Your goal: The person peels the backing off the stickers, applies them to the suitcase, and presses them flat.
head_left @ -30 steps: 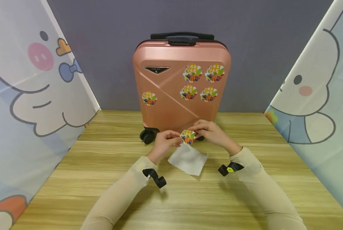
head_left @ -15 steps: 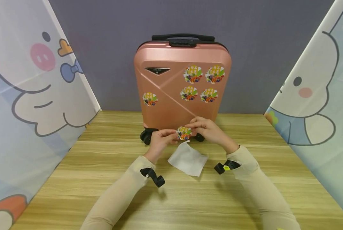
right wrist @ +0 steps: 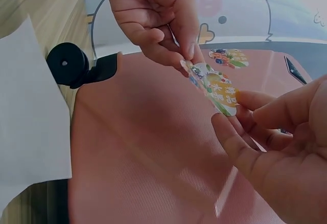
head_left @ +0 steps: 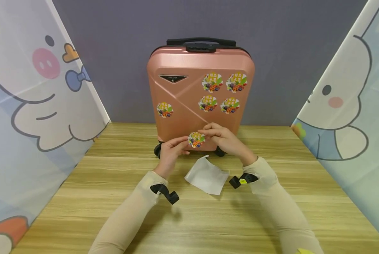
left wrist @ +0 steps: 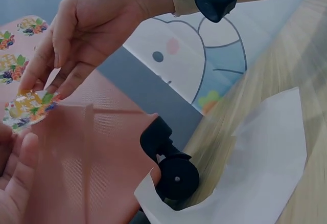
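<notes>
Both hands hold one round fruit sticker point(head_left: 196, 140) between them, in front of the lower part of a pink suitcase point(head_left: 183, 121). My left hand point(head_left: 170, 153) pinches its left edge between thumb and fingers. At its upper right edge are the fingertips of my right hand point(head_left: 225, 141), which grip it from that side; in the right wrist view the thumb point(right wrist: 227, 137) lies along the sticker's near edge. The printed side faces the head camera. Several matching stickers point(head_left: 212, 82) are on the suitcase front, with one point(head_left: 165, 110) alone at the left.
A white backing sheet point(head_left: 206, 176) lies on the wooden table point(head_left: 208, 222) below the hands, its corner curled up. Black wheels point(head_left: 219, 151) support the upright suitcase. Behind it stands a grey panel point(head_left: 113, 63), with cartoon-printed cloths point(head_left: 14, 158) along both sides.
Both hands have moved left and up with the sticker, from above the white sheet to in front of the suitcase's lower part. The sheet has stayed on the table.
</notes>
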The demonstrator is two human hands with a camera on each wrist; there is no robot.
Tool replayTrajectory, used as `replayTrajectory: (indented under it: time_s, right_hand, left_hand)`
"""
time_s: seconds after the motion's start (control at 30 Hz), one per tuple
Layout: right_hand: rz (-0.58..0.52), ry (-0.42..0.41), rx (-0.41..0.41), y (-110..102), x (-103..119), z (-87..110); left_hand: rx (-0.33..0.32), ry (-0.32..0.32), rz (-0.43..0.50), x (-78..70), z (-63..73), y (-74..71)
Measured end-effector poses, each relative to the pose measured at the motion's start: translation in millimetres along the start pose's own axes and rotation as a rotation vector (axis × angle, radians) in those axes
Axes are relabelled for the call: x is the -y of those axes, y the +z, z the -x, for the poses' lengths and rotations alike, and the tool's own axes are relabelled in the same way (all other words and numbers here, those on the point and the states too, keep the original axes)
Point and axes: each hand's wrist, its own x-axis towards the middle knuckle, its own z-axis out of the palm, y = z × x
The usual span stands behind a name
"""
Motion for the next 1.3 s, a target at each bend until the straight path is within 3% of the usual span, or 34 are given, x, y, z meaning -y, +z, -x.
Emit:
replayTrajectory:
  time_s: [0.27, 0.5, 0.73, 1.07, 1.3]
  right_hand:
    - [-0.037, -0.015, 0.008, 4.6, 4.6, -8.8]
    - [0.032, -0.015, -0.012, 4.7, 10.2, -16.3]
    - [0.001, -0.014, -0.031, 3.3, 16.3, -25.4]
    - [0.017, -0.092, -0.006, 7.5, 22.1, -33.7]
    - [0.005, -0.075, -0.004, 8.6, 23.9, -34.0]
  left_hand:
    - [-0.043, -0.026, 0.078, -3.0, -2.0, -4.7]
    - [0.004, 0.036, 0.144, -9.7, -4.6, -6.6]
    - [0.001, 0.048, 0.198, -13.6, -7.0, -5.1]
    - [0.004, 0.104, 0.226, -18.5, -10.8, -6.6]
    - [0.02, 0.115, 0.262, -21.4, -12.5, -8.1]
